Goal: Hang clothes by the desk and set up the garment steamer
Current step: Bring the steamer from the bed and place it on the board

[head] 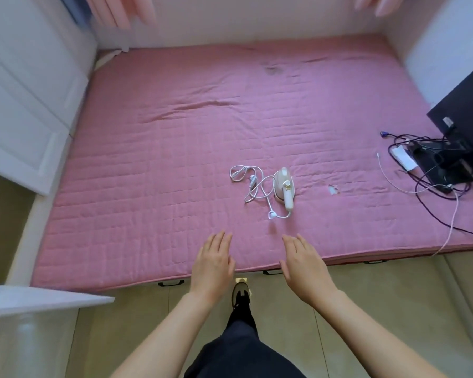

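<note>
Head view: the garment steamer lies on the pink bed, just beyond both hands, its cord coiled toward the left. The left hand and right hand hover flat, fingers straight, holding nothing. Black cables lie far right.

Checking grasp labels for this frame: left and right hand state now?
Left hand: open, fingers straight, holding nothing.
Right hand: open, fingers straight, holding nothing; the steamer lies untouched on the pink mattress.
</note>
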